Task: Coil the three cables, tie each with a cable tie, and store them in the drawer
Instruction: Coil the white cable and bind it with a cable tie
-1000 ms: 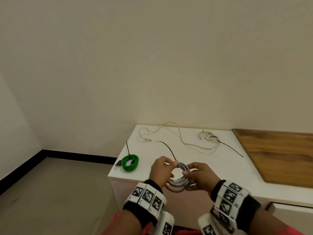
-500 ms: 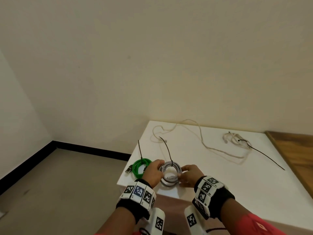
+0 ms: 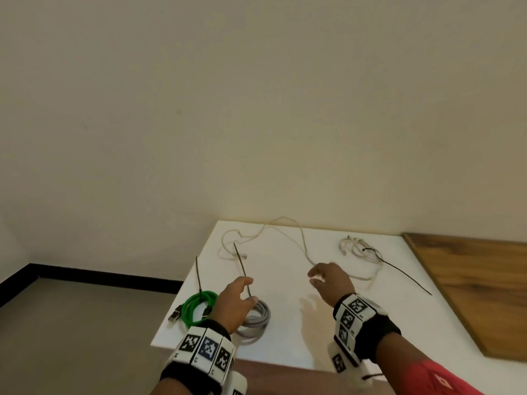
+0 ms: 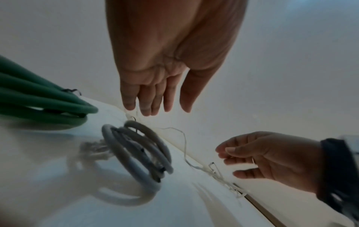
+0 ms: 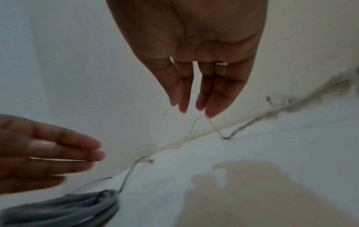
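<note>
Whereas a second before both hands had been closed round the grey coil in the air at the near edge of the bench, that coil (image 3: pixel 254 317) now lay on the white bench (image 3: pixel 285 337) near its front left corner, just right of the green coil (image 3: pixel 199 305). Each of the two coils had a black tie tail standing up from it, so they looked finished and only awaited the drawer, which was not in view. The left hand (image 3: pixel 234 302) had let go: the left wrist view showed its fingers (image 4: pixel 147 101) straight and holding nothing, hovering just above the grey coil, though from the head view it could not be told whether a fingertip touched the tie tail. The right hand (image 3: pixel 330 282) had left the coil and gone out toward the middle of the bench, fingers loosely extended and empty, their tips just over a bend of the white cable (image 3: pixel 302 240).

That cable lay uncoiled farther back, wandering from the far left of the bench across to a loose tangle at the far right. A loose black cable tie (image 3: pixel 405 276) lay by that tangle, its tail pointing toward the wooden board (image 3: pixel 470 280) on the right.

Judging from this, the second cable was done and the work had turned to the third: gathering the white cable, winding it and binding it with the remaining tie.
</note>
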